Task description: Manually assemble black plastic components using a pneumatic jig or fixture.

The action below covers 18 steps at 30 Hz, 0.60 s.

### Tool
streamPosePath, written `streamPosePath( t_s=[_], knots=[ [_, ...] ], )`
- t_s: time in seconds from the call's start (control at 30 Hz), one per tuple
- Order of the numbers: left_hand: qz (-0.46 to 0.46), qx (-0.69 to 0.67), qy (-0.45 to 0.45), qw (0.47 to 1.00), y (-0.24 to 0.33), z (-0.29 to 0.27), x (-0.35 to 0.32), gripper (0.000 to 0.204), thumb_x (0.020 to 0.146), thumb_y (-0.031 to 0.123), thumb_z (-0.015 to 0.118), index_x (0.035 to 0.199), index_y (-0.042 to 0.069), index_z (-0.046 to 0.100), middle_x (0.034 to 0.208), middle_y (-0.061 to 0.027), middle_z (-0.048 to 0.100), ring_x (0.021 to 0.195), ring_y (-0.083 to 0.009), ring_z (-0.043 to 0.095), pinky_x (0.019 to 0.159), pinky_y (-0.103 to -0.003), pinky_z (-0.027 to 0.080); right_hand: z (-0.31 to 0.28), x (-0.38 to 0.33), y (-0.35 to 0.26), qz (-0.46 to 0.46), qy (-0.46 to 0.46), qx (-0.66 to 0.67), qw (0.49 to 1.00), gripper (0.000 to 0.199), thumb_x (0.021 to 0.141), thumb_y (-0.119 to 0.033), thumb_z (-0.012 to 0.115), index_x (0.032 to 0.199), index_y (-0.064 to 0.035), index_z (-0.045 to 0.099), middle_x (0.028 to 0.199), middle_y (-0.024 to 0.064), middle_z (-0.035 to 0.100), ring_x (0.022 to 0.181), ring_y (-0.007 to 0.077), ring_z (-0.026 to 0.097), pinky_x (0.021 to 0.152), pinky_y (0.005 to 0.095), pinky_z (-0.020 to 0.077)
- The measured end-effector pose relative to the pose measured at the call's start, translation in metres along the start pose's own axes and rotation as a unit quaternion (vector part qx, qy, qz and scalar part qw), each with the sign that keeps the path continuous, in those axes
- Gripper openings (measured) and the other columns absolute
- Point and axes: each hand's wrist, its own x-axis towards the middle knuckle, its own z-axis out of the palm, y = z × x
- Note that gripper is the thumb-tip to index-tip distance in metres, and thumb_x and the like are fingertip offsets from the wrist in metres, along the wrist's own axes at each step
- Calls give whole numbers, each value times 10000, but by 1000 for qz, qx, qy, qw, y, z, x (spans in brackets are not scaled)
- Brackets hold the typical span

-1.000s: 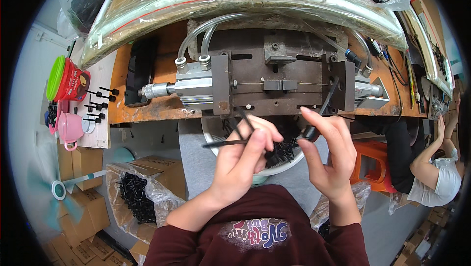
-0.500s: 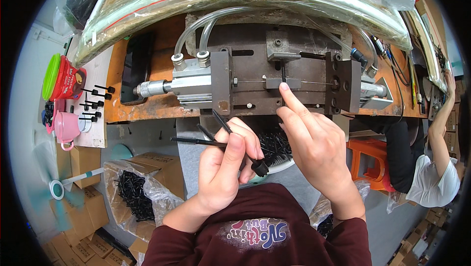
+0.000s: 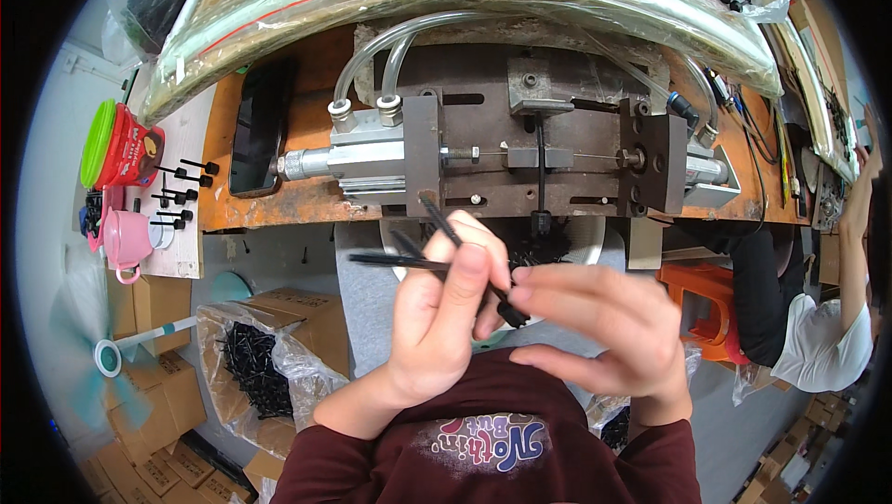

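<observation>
My left hand (image 3: 444, 314) is closed around several black mascara wands (image 3: 395, 261). Their bristled brushes stick out to the left and upward, and their caps (image 3: 511, 311) show below my fingers. Just right of those caps is my right hand (image 3: 604, 323), a little blurred. Its fingers are stretched and the thumb stands apart, with nothing seen between them; whether a fingertip touches a cap I cannot tell. Another mascara wand (image 3: 542, 174) lies in the dark metal clamping fixture (image 3: 483, 190), its cap hanging past the front edge.
Air cylinders (image 3: 372, 165) with clear hoses flank the fixture. Below it sits a white basin (image 3: 590, 244) of black parts. A phone (image 3: 255, 137), pink cup (image 3: 127, 239) and standing wands are at left, above a bag of wands (image 3: 255, 369). At right are an orange stool (image 3: 697, 304) and another person (image 3: 818, 346).
My right hand has left the fixture, moving down toward the wands in my left hand and uncovering the clamped wand's cap. The left cylinder's rod has pushed out to the right. My left hand shifted slightly right.
</observation>
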Motion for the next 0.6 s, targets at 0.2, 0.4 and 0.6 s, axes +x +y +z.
streamPosePath(
  t_s=[0.2,0.4,0.6],
  knots=[
    [-48,58,-23,997,-5,0,-1,340,1100,297,383,1131,39,601,789,12,541,619,-32,462,569,-187,387,-1,-11,5,-52,62,-93,992,323,669,73,790,983,33,723,1065,164,675,830,254,711,692,333,603],
    [-30,51,-23,998,-1,-8,-6,333,1098,309,370,928,52,498,715,-44,559,573,-68,473,538,-202,391,14,-6,35,4,65,-181,981,264,710,31,751,957,31,658,1226,198,668,796,249,700,684,312,563],
    [-16,-22,-23,999,0,-7,-1,468,1094,436,271,827,77,408,643,-104,526,494,-127,431,486,-238,386,21,7,30,20,35,-304,952,237,719,-25,773,935,-36,674,1199,119,711,572,176,615,555,276,485]
  ],
)
